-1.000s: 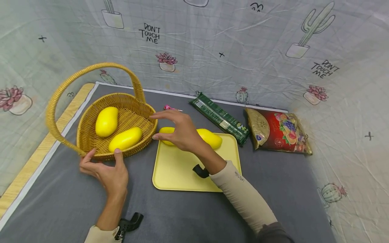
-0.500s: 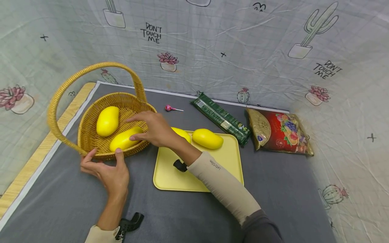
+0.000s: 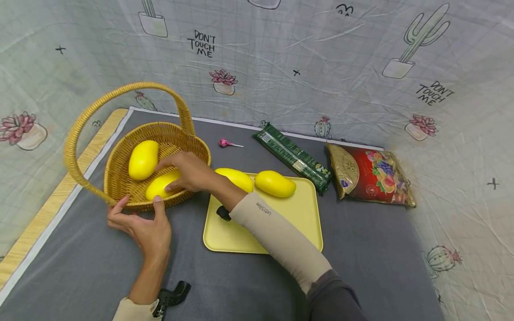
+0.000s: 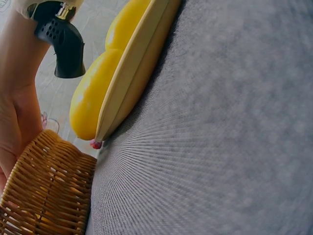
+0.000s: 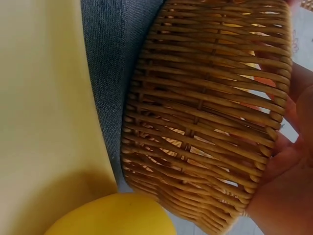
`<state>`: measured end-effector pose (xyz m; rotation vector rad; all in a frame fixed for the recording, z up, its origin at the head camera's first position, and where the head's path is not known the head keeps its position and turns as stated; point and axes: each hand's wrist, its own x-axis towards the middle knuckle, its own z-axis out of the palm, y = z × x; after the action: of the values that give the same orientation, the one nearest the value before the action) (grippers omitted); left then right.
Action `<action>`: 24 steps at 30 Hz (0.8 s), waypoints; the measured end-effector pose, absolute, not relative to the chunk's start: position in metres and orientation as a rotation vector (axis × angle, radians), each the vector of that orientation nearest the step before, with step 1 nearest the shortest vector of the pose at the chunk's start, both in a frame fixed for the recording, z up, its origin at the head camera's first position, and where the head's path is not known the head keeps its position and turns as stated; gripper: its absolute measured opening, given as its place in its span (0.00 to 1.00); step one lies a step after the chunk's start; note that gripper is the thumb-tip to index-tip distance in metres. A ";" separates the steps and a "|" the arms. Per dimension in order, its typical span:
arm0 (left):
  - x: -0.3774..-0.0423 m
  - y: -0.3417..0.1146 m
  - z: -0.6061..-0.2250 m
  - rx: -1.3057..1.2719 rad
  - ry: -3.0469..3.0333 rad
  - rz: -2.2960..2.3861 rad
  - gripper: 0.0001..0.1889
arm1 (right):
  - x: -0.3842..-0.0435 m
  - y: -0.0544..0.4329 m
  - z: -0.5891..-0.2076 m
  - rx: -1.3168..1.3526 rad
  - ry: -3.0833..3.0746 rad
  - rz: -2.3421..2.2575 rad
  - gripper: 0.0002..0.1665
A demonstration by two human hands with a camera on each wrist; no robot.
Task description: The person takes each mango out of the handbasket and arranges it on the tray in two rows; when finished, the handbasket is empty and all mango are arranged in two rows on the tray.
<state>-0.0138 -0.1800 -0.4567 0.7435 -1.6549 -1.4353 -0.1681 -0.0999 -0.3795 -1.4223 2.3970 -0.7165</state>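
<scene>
Two jobs going: your left hand (image 3: 144, 232) is gripping the basket (image 3: 173, 136), your right hand (image 3: 192, 171) is spanning the nearer mango (image 3: 158, 185), pinch unclear. Guessing you're grabbing it, needing a firmer close next.

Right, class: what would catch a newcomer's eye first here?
Probably the wicker basket, left in the head view, where the right hand has its fingers on one of two yellow fruits. Then two more yellow fruits on the yellow tray near the middle, and the red-and-gold packet at the right.

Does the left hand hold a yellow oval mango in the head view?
No, the left hand grips the golden wicker basket by its near rim.
</scene>
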 end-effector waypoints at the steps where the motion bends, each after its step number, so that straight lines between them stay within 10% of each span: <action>1: -0.014 -0.180 -0.457 0.742 -1.654 -1.438 0.29 | -0.169 -0.101 -0.380 -1.426 2.388 -0.700 0.33; 24: -0.014 -0.181 -0.457 0.772 -1.679 -1.418 0.29 | -0.162 -0.094 -0.374 -1.359 2.523 -0.801 0.32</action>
<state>-0.0137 -0.1805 -0.4569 0.7725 -1.6786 -1.4182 -0.1620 -0.0938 -0.3739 -1.3594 2.5228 -0.8010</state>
